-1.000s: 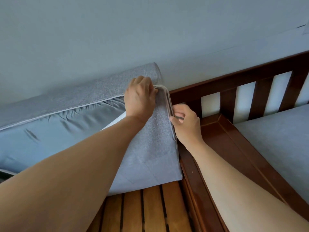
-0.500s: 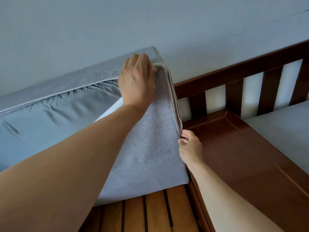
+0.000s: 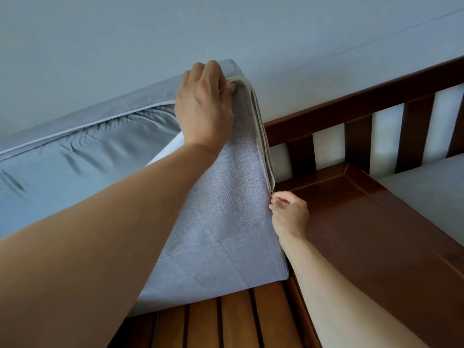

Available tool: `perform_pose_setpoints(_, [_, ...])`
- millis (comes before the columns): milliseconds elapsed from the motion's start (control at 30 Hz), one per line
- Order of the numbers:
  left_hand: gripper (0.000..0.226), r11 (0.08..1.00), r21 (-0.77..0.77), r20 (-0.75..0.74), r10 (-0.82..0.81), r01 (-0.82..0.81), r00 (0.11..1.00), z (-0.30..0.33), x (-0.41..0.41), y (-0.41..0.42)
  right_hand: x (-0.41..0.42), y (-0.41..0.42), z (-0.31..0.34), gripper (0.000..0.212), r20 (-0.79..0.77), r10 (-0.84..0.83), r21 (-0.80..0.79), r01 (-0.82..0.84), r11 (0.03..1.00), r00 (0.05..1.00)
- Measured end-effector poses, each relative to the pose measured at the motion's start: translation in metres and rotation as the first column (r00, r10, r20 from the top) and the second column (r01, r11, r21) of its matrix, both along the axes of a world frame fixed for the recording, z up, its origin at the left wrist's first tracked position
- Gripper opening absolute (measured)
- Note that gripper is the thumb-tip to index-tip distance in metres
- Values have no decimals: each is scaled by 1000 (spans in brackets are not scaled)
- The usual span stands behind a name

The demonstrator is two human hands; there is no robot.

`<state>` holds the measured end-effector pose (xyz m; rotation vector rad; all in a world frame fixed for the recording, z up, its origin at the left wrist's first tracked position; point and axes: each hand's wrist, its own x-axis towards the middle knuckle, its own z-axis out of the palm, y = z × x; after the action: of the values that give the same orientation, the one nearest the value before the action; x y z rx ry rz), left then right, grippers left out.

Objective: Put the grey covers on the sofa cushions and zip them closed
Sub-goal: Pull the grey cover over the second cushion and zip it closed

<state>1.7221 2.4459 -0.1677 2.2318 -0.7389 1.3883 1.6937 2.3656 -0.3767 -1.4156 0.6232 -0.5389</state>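
Observation:
A sofa cushion stands on edge against the wall, wrapped in a grey woven cover [image 3: 226,209]. Its smooth blue-grey inner lining [image 3: 88,151] and a sliver of white foam [image 3: 173,149] show where the cover is still open on the left. My left hand [image 3: 203,104] grips the cover's top right corner beside the pale zip tape [image 3: 261,126]. My right hand [image 3: 288,214] pinches the zip pull about halfway down the cushion's right edge. The pull itself is hidden by my fingers.
The cushion rests on the brown wooden seat slats [image 3: 226,320] of the sofa frame. A dark wooden slatted backrest [image 3: 359,131] and rail [image 3: 376,222] run to the right. Another grey cushion [image 3: 431,189] lies at the far right. A pale wall is behind.
My right hand has travelled down the cushion's right edge with the zip, from near the top corner to mid-height. My left hand kept its grip on the corner.

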Motion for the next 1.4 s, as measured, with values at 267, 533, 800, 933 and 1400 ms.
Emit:
perform_pose_setpoints(267, [15,1000,-5,-2,2,-2,1000,-1,-1,-1,5,1,11,25,36,-16,100,12,995,999])
perform_pose_setpoints(533, [15,1000,-2,-14,6,-6,1000,1,-3,-2,-1,2,40,37,114,-27,254,-3,967,993])
perform_pose_setpoints(800, [18,1000,-24,-99,-10,7,995,7,-8,-1,-5,-1,66,34,-8,25,420,-20,907,1000])
perform_pose_setpoints(933, [19,1000,-16,-119,-4,2,993,9,-8,0,-2,-1,77,32,3,13,521,-13,853,1000])
perform_pose_setpoints(1400, [18,1000,-5,-117,13,-14,993,10,-9,0,-5,-2,84,15,-45,-25,670,49,741,999])
